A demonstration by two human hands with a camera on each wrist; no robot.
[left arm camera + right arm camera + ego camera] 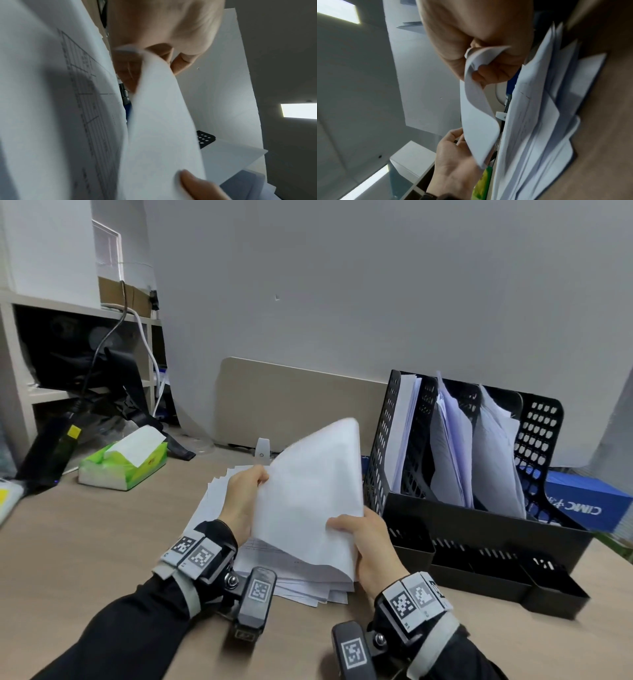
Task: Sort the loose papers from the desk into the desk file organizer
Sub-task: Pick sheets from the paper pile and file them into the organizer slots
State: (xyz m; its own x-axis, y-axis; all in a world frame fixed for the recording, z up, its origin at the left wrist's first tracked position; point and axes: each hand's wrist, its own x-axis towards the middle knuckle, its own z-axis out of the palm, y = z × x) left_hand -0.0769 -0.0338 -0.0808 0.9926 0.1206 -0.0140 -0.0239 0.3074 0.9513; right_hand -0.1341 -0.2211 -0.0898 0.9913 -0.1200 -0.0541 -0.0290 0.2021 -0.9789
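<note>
A messy stack of loose papers [308, 583] lies on the desk in front of me. Both hands hold a white sheet [308, 491] lifted off it, bowed upward. My left hand [245, 491] pinches the sheet's left edge; my right hand [363, 539] grips its near right corner, thumb on top. In the right wrist view the corner of the sheet [479, 108] curls inside my right hand's fingers [494, 73]. The black desk file organizer [479, 522] stands at the right, its upright slots holding papers [452, 446].
A green tissue pack [123, 463] sits at the left of the desk. A blue box [582, 501] lies behind the organizer. A beige divider panel [291, 402] and grey wall stand behind. Shelves with cables are at far left.
</note>
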